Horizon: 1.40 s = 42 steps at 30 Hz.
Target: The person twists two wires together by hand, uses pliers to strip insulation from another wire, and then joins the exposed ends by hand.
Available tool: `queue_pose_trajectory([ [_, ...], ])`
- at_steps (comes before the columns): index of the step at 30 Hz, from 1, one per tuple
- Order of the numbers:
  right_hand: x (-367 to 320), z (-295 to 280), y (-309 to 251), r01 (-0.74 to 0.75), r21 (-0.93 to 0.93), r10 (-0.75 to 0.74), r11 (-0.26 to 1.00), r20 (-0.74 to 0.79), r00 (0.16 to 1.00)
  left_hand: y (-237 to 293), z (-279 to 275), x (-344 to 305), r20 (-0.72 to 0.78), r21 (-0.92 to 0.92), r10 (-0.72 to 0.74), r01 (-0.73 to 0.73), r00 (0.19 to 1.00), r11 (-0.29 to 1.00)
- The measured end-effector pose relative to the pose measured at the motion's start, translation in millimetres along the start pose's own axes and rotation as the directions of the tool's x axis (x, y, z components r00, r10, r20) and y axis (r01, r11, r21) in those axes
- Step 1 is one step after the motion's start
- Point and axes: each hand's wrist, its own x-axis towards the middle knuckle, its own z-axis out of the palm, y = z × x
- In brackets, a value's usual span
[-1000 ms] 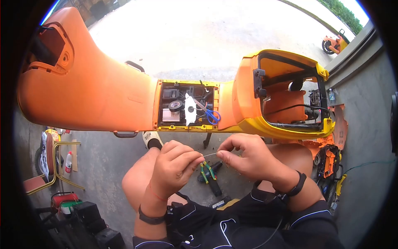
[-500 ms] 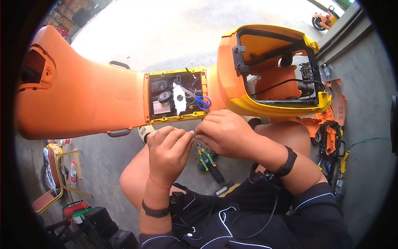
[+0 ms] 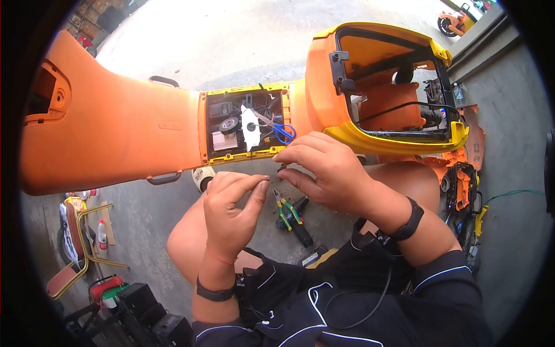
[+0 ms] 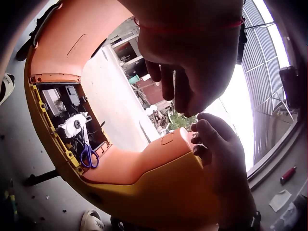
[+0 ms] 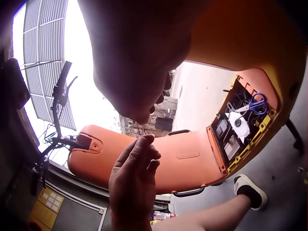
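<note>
In the head view my left hand [image 3: 231,202] pinches thumb and index finger together in front of the scooter body. A thin, short wire [image 5: 139,129] shows at those fingertips in the right wrist view. Close to its right, my right hand [image 3: 332,176] holds thumb and index finger apart, with a gap between the tips. Beyond the hands lies the orange and yellow scooter body [image 3: 127,127]. In its open compartment are blue-handled scissors [image 3: 282,134], a white torn piece [image 3: 250,130] and a roll of black tape [image 3: 229,125].
Pliers with green and yellow handles [image 3: 287,211] lie on the floor between the legs, over a dark tool [image 3: 300,231]. Orange parts [image 3: 462,191] are piled at the right. A chair [image 3: 87,237], a bottle [image 3: 102,234] and black boxes [image 3: 141,312] stand at the left.
A second ago a thin wire stretched between both hands. They came together half a second ago; now the right hand has drawn slightly off, its thumb and index finger spread. The head view has shifted.
</note>
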Motion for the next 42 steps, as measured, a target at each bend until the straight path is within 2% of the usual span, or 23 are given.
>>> queue_pose_trajectory([
  [3, 1.3, -6.5, 0.7, -0.049, 0.024, 0.047, 0.999, 0.061, 0.997, 0.9, -1.4, 2.2, 0.000, -0.067, -0.053, 0.053, 0.999, 0.996],
  [6, 2.3, -6.6, -0.5, -0.055, 0.052, 0.053, 0.997, 0.048, 0.997, 3.7, -1.7, 3.3, 0.009, 0.018, -0.010, 0.009, 1.000, 1.000],
  [13, -0.2, -2.9, 1.7, -0.039, 0.082, 0.035, 0.996, 0.042, 0.998, 3.8, -0.7, 2.8, 0.059, -0.037, -0.018, 0.020, 0.998, 0.999],
  [15, -0.9, -2.1, 0.4, -0.186, 0.167, 0.175, 0.968, 0.078, 0.981, 1.2, -0.4, 2.5, 0.082, -0.136, -0.036, 0.047, 0.996, 0.990],
  [18, -2.9, 1.4, 2.1, -0.146, 0.126, 0.140, 0.981, 0.053, 0.989, 2.8, 0.8, 3.4, 0.069, -0.139, -0.023, 0.032, 0.997, 0.990],
  [20, -3.6, 1.6, 0.0, -0.097, 0.093, 0.092, 0.991, 0.056, 0.994, 0.8, 0.5, 2.0, 0.073, -0.064, 0.008, -0.003, 0.997, 0.998],
  [25, -5.3, 6.4, -1.0, -0.003, 0.068, 0.004, 0.998, -0.014, 1.000, 3.0, 4.3, 0.1, 0.055, -0.048, -0.024, 0.027, 0.998, 0.998],
  [32, -8.5, 9.1, -1.3, -0.037, 0.128, 0.037, 0.991, 0.000, 0.999, -2.2, 2.1, -4.0, 0.075, -0.187, -0.077, 0.090, 0.994, 0.978],
  [34, -10.5, 9.0, -1.0, -0.083, 0.191, 0.082, 0.978, 0.012, 0.997, -5.3, 2.8, -6.6, 0.078, -0.301, -0.150, 0.167, 0.986, 0.939],
  [35, -12.4, 10.3, -0.6, -0.080, 0.192, 0.079, 0.978, 0.013, 0.997, -5.8, 3.5, -7.5, 0.075, -0.300, -0.151, 0.166, 0.986, 0.939],
  [37, -13.1, 14.5, -3.2, -0.173, 0.260, 0.166, 0.950, 0.048, 0.985, -3.3, 0.0, -7.3, 0.044, -0.347, -0.188, 0.192, 0.981, 0.918],
  [38, -14.5, 17.2, -4.7, -0.167, 0.278, 0.161, 0.946, 0.044, 0.986, -4.5, 0.5, -6.6, 0.041, -0.329, -0.193, 0.196, 0.980, 0.924],
  [40, -16.7, 18.9, -13.5, -0.410, 0.403, 0.375, 0.818, 0.167, 0.912, -6.5, 5.9, -7.8, 0.001, -0.475, -0.300, 0.264, 0.954, 0.839],
  [41, -19.7, 24.8, -15.1, -0.479, 0.488, 0.436, 0.730, 0.206, 0.876, -5.2, 5.4, -7.9, 0.011, -0.478, -0.299, 0.267, 0.954, 0.837],
  [42, -26.0, 39.7, -10.3, -0.463, 0.623, 0.454, 0.630, 0.188, 0.871, -1.1, 4.7, -5.2, 0.019, -0.478, -0.305, 0.276, 0.952, 0.834],
])
